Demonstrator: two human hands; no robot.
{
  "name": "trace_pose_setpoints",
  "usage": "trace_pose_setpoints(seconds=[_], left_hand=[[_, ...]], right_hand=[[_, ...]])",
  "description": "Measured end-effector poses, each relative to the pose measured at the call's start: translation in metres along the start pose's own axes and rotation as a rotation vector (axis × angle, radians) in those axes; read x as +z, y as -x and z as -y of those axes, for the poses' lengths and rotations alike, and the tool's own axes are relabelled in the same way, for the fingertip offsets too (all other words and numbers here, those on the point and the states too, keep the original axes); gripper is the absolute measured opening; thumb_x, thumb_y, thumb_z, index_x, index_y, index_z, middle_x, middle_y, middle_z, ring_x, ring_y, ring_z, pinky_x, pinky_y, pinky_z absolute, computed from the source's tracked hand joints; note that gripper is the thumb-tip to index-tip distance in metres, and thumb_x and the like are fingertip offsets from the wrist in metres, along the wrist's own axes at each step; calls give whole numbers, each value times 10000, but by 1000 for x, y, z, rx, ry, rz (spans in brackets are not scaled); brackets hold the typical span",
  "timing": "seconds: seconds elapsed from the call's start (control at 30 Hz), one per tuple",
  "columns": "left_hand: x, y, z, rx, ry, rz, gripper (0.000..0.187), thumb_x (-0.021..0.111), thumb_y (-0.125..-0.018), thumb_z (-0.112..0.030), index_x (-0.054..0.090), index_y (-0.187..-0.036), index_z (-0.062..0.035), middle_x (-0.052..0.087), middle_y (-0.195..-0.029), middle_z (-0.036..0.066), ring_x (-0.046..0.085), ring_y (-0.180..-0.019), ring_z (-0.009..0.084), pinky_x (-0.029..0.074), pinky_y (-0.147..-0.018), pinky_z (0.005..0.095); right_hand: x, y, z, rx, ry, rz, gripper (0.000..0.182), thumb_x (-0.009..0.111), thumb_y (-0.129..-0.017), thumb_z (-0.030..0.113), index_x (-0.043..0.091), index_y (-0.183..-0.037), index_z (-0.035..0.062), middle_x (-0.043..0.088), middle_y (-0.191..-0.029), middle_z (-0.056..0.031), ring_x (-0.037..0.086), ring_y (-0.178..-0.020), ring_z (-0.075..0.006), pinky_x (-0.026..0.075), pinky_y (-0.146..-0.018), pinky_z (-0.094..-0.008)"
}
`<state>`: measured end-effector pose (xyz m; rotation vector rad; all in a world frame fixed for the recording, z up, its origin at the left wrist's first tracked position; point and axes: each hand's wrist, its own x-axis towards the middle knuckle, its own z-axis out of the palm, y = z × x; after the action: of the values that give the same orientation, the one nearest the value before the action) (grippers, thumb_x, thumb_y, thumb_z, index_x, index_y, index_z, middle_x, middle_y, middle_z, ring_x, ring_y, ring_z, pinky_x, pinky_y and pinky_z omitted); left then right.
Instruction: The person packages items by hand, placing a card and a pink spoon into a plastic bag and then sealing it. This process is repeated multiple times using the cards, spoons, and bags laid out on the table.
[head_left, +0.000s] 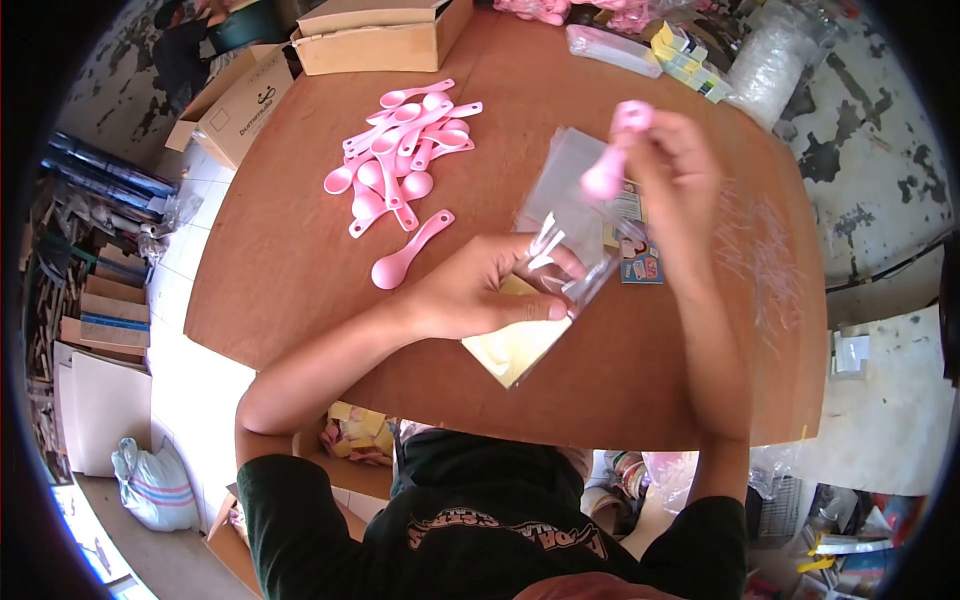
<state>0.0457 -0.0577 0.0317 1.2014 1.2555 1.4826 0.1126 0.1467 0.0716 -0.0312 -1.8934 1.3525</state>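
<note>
My left hand (465,290) is closed on a clear plastic bag (592,284) with a pale yellow card (518,345) in its lower part. Up to the right, my right hand (682,165) grips a pink spoon (605,174), held above the table and slightly blurred. Beneath my hands lie a stack of clear bags (565,168) and small printed cards (641,268), partly covered. A single pink spoon (410,252) rests just left of my left hand. Farther back is a heap of pink spoons (405,140).
The brown table (290,250) carries a cardboard box (370,45) at its far edge. Small yellow boxes (690,62) and a roll of plastic wrap (770,65) stand at the back right. Thin clear strips (765,255) are scattered on the right. Another person (180,55) is at upper left.
</note>
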Motion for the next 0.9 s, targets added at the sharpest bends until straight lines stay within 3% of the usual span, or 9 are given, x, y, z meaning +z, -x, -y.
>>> trace_pose_setpoints(seconds=[0.03, 0.13, 0.23, 0.43, 0.63, 0.7, 0.9], left_hand=[[0, -1, 1, -14, -36, -66, 308, 707, -852, -89, 592, -1121, 9, 677, -953, 67, 627, -909, 124, 502, -806, 281], [-2, -5, 7, -51, -107, -149, 306, 701, -852, -85, 599, -1125, 9, 681, -946, 66, 630, -909, 125, 504, -810, 284], [1, -6, 11, -28, -143, -167, 315, 699, -850, -84, 600, -1132, 13, 684, -936, 75, 639, -907, 127, 506, -817, 289], [5, -3, 8, -49, -221, -150, 349, 708, -842, -76, 582, -1154, 16, 685, -970, 99, 657, -935, 138, 506, -830, 290], [5, -3, 18, 59, -160, -173, 366, 703, -858, -92, 563, -1178, 19, 683, -1004, 94, 647, -974, 149, 505, -840, 297], [8, -4, 22, 135, -75, -196, 355, 677, -891, -127, 557, -1188, 26, 677, -997, 75, 635, -972, 137, 502, -855, 304], [7, -2, 12, -24, 113, -189, 320, 602, -952, -185, 562, -1187, 28, 669, -995, 73, 617, -947, 107, 492, -834, 274]], right_hand=[[-12, -3, 11, 53, -32, -101, 279, 657, -887, 82, 572, -1147, 26, 665, -918, -62, 614, -796, -83, 491, -712, -224], [-42, -9, 27, -12, -34, -206, 347, 664, -882, 79, 533, -1197, 15, 665, -918, -78, 623, -774, -94, 501, -683, -226], [-40, -1, 42, 33, -135, -153, 406, 674, -873, 66, 501, -1235, 8, 665, -922, -86, 637, -756, -109, 511, -656, -233], [-12, 14, 31, 90, -63, 11, 392, 682, -857, 42, 520, -1210, -9, 667, -935, -82, 653, -777, -113, 519, -668, -230], [-1, 21, 25, 136, -49, 138, 379, 697, -842, 38, 536, -1183, -3, 664, -931, -65, 633, -781, -92, 513, -693, -229], [1, 23, 22, 47, -62, 132, 353, 698, -845, 46, 544, -1159, -2, 664, -918, -61, 624, -783, -89, 510, -708, -235], [-3, 22, 31, 70, -72, 69, 321, 701, -843, 52, 553, -1123, 4, 666, -888, -50, 616, -775, -80, 493, -695, -228]])
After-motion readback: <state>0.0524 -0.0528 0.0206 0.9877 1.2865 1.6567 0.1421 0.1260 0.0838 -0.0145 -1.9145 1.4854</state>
